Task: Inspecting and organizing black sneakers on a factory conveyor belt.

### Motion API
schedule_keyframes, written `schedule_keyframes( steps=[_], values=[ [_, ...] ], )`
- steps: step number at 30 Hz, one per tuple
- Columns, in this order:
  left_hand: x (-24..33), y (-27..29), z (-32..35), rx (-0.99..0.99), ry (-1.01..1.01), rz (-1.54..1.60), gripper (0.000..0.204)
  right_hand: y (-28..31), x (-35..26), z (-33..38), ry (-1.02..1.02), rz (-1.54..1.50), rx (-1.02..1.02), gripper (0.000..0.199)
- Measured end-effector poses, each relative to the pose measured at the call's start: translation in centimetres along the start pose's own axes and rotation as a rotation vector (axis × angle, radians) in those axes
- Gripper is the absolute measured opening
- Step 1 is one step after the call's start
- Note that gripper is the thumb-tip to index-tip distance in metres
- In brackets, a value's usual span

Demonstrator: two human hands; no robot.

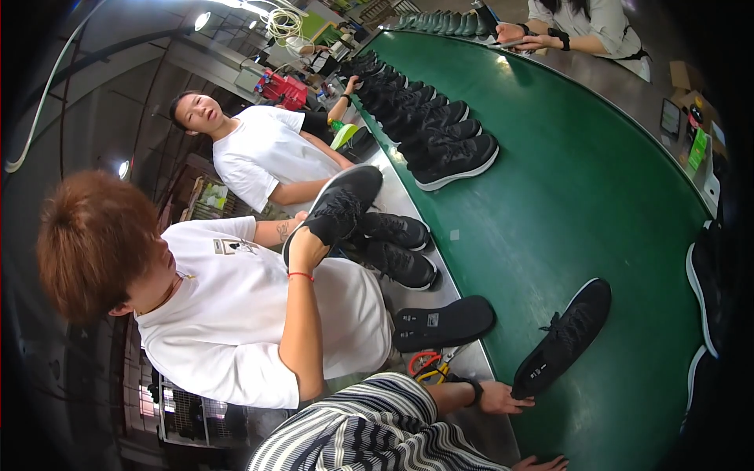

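Observation:
My left hand [501, 398], with a black band at the wrist, reaches over the near edge of the green belt. Its fingers are stretched out at the heel of a black lace-up sneaker [572, 334]; whether they touch it is hard to make out. That sneaker lies on the belt, toe pointing away to the upper right. My right hand [542, 464] shows only at the lower edge, fingers extended over the belt, with nothing seen in it. Beside my left forearm lie red-handled scissors [424, 363] and a yellow-handled tool [437, 372]. A black insole-shaped piece [444, 323] rests on the metal ledge.
The green belt [534, 196] curves away, carrying rows of black sneakers [455, 157]. More shoes [707, 282] stand at the right rim. A co-worker in white [259, 306] holds a sneaker [342, 204]; two more [397, 259] sit beside them. Another person [275, 149] works beyond.

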State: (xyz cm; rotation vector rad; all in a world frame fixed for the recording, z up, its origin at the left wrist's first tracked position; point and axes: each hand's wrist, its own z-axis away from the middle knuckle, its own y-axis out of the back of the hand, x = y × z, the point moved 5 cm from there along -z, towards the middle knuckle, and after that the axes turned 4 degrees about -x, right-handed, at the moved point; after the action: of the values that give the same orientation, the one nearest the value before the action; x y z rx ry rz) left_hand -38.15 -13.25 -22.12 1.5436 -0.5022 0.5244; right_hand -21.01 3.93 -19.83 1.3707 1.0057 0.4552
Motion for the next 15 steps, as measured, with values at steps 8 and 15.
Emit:
schedule_keyframes(
  steps=[8, 15],
  values=[
    [-1.0, -2.6, 0.4, -0.364, 0.203, 0.236, 0.045, -2.2, 4.3, 2.3, -0.015, 0.156, -0.093, 0.076],
    [-0.4, -3.4, 0.3, -0.46, 0.229, -0.013, 0.047, -0.5, 3.3, 1.5, -0.253, 0.02, -0.118, 0.07]
  ],
)
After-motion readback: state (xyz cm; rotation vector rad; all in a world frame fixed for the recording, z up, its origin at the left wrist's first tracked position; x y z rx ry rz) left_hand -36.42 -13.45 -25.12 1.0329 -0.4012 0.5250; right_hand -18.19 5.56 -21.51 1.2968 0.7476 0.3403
